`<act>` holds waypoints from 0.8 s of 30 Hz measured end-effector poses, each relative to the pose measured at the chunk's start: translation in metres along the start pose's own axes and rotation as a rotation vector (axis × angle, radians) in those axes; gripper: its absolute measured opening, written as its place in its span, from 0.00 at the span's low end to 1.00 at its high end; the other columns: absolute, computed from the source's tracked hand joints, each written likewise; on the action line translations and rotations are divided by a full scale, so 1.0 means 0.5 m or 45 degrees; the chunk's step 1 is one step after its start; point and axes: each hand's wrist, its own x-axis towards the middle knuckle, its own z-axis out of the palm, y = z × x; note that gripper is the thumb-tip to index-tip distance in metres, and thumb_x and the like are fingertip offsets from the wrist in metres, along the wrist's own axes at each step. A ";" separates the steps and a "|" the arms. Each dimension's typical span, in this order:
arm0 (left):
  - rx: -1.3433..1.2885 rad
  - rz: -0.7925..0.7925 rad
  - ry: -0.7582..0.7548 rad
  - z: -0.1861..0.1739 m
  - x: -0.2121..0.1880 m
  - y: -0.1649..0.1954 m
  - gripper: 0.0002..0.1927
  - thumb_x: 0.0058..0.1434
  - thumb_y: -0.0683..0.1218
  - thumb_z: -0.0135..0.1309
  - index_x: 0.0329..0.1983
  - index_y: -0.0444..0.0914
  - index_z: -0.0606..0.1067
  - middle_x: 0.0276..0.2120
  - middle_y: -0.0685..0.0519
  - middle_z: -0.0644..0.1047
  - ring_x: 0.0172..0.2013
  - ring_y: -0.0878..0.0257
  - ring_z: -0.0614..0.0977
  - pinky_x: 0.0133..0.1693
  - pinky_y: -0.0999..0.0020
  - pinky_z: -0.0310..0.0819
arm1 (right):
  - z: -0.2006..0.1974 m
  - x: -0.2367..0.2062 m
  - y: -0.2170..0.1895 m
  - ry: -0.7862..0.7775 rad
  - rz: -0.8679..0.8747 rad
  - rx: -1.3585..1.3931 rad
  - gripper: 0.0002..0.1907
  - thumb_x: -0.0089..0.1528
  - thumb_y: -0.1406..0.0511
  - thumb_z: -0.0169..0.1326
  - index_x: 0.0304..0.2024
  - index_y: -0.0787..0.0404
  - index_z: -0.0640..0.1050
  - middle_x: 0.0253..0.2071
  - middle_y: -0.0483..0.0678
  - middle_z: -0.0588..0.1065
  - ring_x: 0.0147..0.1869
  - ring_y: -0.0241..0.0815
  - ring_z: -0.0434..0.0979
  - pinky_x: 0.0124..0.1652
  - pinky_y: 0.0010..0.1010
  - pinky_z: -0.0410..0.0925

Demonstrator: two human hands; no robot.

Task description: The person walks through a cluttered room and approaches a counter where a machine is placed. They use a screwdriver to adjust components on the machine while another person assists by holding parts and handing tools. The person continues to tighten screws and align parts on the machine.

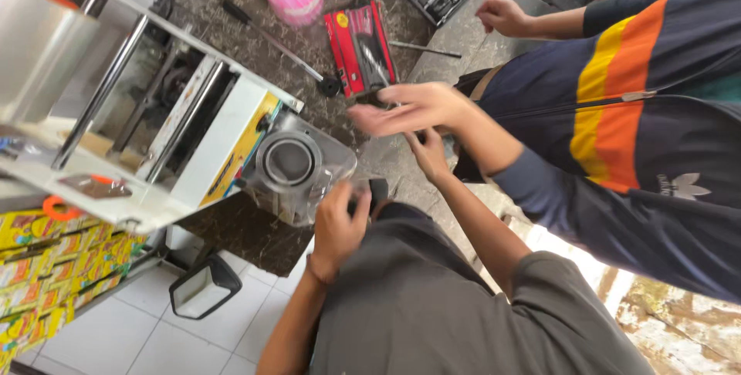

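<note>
Top: you wear a plain dark grey T-shirt, short-sleeved, no print visible.
Sleeves: both end above your elbows; your forearms are bare below them.
Left hand (338, 224): bare, no glove; a thin band sits at your wrist.
Right hand (429, 155): bare, no glove, no ring that can be made out.
Fabric: soft and matte, with loose folds across your chest and at your right sleeve hem.

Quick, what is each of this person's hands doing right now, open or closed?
Left hand: closed around a black part beside the plastic-wrapped machine.
Right hand: cannot be told; a co-worker's open hand covers its fingers.
</note>
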 end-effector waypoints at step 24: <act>0.018 0.079 -0.363 0.038 0.276 -0.015 0.10 0.58 0.47 0.63 0.39 0.37 0.79 0.33 0.46 0.82 0.33 0.50 0.85 0.34 0.61 0.77 | -0.196 0.041 -0.276 -0.708 -0.615 -0.631 0.07 0.60 0.68 0.62 0.39 0.65 0.82 0.32 0.53 0.77 0.35 0.53 0.79 0.34 0.39 0.69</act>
